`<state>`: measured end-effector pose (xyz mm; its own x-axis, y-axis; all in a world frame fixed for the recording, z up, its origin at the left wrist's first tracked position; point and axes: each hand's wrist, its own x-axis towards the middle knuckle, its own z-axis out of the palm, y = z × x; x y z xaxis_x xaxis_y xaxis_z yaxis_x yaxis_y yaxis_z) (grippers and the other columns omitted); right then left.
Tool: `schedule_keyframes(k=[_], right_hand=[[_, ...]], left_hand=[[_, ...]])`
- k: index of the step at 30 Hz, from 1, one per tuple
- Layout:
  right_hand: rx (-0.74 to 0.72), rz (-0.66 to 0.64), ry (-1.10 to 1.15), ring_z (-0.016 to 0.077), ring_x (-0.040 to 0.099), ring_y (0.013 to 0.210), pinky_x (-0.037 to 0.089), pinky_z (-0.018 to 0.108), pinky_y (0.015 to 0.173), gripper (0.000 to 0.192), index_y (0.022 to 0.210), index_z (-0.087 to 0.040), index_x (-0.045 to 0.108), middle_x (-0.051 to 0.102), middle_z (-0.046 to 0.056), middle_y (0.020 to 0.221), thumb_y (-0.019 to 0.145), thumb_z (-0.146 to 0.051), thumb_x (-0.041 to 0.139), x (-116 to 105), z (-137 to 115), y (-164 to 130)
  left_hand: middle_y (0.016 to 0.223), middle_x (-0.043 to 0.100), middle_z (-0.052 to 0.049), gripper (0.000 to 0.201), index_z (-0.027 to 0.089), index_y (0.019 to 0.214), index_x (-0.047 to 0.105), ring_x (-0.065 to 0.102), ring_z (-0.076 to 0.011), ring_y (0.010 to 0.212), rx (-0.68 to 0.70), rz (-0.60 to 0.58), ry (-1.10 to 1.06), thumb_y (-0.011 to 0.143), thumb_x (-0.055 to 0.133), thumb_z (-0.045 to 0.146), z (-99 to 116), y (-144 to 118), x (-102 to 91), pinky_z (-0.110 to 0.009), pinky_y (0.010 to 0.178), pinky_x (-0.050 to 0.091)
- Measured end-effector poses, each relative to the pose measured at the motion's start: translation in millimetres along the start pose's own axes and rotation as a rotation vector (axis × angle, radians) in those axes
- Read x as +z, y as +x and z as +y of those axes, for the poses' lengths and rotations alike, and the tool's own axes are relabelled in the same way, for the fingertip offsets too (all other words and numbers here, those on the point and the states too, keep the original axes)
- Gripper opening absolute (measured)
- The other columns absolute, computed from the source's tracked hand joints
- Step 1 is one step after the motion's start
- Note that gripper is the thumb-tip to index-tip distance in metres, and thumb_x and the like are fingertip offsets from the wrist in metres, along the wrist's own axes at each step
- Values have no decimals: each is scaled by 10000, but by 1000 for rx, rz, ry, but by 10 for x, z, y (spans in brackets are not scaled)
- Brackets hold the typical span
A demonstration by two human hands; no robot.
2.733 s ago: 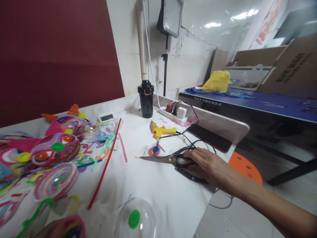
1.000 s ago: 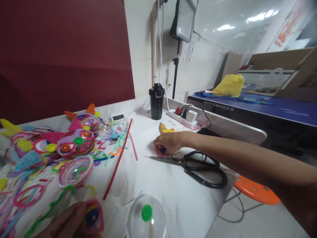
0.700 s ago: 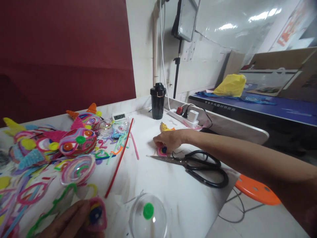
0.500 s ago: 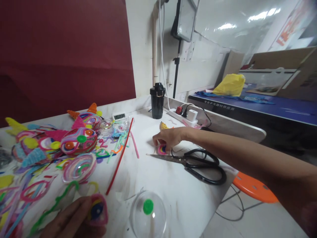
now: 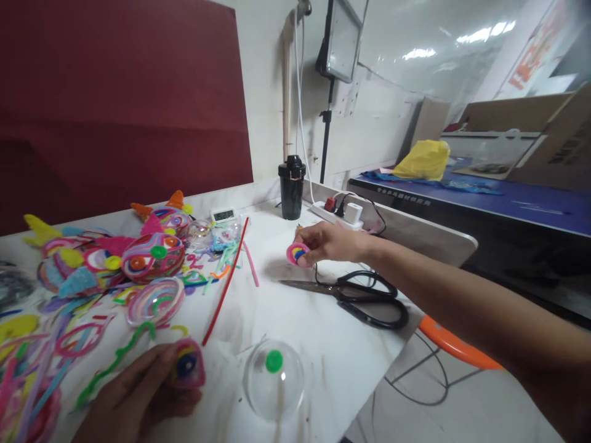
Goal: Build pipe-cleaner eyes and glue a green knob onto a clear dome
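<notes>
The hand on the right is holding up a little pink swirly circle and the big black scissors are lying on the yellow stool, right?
Not quite. The right hand does hold the little pink swirly circle above the table, but the black scissors lie on the white table, not on a stool. The head view shows them flat beside the table's edge.

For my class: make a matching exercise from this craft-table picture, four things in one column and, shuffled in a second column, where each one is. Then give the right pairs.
Things
1. scissors
2. black cup
3. clear dome
4. pink coil

Places
A. held in the right hand, lifted off the table
B. at the table's back, by the wall
C. flat on the table, below the right hand
D. near the table's front edge, a green dot on it

Pairs: 1-C, 2-B, 3-D, 4-A
</notes>
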<state>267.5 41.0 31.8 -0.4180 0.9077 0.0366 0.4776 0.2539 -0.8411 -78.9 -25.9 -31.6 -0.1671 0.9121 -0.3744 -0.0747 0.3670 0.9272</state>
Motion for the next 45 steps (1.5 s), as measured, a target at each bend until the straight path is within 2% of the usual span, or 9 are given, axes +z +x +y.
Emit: schedule_keyframes(k=[6, 10, 14, 18, 22, 28, 33, 39, 45], right_hand=[[84, 92, 238, 82, 477, 575, 378, 224, 524, 357, 765, -155, 560, 550, -31, 658, 712, -459, 739, 348, -32, -562], [149, 109, 301, 86, 473, 561, 373, 224, 509, 382, 827, -152, 564, 569, -13, 679, 722, -481, 727, 612, 24, -840], [157, 197, 271, 97, 458, 564, 365, 238, 521, 399, 798, -170, 527, 537, -19, 662, 759, -540, 671, 853, 112, -988], [111, 326, 132, 115, 428, 631, 324, 247, 552, 336, 783, -182, 537, 492, -21, 702, 823, -506, 613, 1000, 211, -1017], [80, 372, -10, 143, 437, 689, 337, 266, 600, 258, 810, -200, 553, 516, -10, 747, 869, -451, 563, 1033, 296, -966], [67, 394, -160, 149, 426, 651, 321, 280, 590, 216, 825, -208, 554, 511, -16, 717, 901, -406, 511, 1024, 276, -889], [75, 450, -208, 173, 482, 687, 356, 299, 629, 194, 879, -215, 569, 569, 6, 762, 913, -384, 480, 1043, 262, -837], [90, 484, -125, 200, 526, 724, 391, 311, 627, 295, 884, -220, 586, 617, 35, 804, 883, -505, 510, 1020, 335, -827], [52, 340, 73, 211, 560, 717, 435, 324, 625, 427, 769, -223, 629, 626, 47, 745, 755, -650, 606, 939, 151, -683]], left_hand=[[682, 753, 39, 488, 257, 711, 738, 689, -224, 560, 45, -56, -29, 314, 916, 477, 20, -28, -33, -267, 495, 604], [628, 738, 22, 513, 212, 738, 713, 686, -216, 555, 72, -104, -23, 338, 909, 466, 80, -112, 14, -252, 502, 596], [606, 731, 8, 466, 176, 751, 675, 683, -205, 540, 87, -96, -11, 402, 881, 408, 156, -204, 51, -242, 505, 589], [562, 711, 12, 412, 166, 741, 643, 672, -199, 511, 125, -63, -14, 413, 836, 325, 219, -276, 71, -237, 487, 579], [573, 713, -4, 388, 161, 766, 639, 685, -214, 550, 150, -82, 15, 453, 802, 322, 216, -274, 56, -253, 511, 584], [637, 724, -19, 378, 165, 845, 643, 688, -212, 593, 147, -70, 20, 518, 771, 306, 120, -174, -2, -273, 536, 594], [620, 707, -19, 287, 171, 798, 644, 674, -200, 560, 141, -81, 39, 562, 753, 295, 95, -171, 3, -267, 526, 588], [643, 689, 0, 237, 172, 796, 647, 663, -165, 581, 196, -205, 64, 688, 721, 369, 86, -201, 6, -242, 560, 576], [654, 693, -19, 269, 166, 794, 639, 669, -156, 576, 182, -295, 77, 769, 660, 433, 63, -186, -5, -225, 537, 554]])
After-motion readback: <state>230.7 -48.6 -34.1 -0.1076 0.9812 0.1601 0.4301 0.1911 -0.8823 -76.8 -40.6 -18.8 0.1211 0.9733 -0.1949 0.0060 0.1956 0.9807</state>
